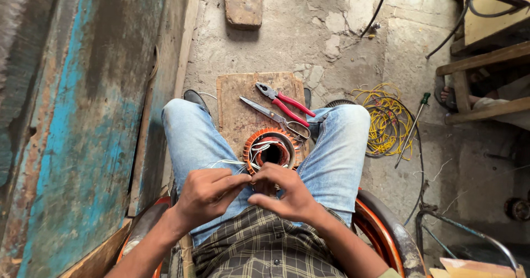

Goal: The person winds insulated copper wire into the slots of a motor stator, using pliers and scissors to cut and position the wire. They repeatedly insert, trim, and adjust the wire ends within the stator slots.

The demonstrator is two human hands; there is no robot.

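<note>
Pinched between thumb and fingertips of both the left hand [207, 192] and the right hand [284, 192], closed tight, are thin white wires [223, 162] from the copper-wound motor stator [270, 148] resting between the knees on a wooden board [243, 98]. A wire could be snapped if pulled hard. Red pliers [284, 101] and scissors [276, 118] lie beyond. No containers are seen.

pliers [287, 102] red-handled | wire coil [383, 118] yellow | jeans [190, 140] blue (faded)
</note>
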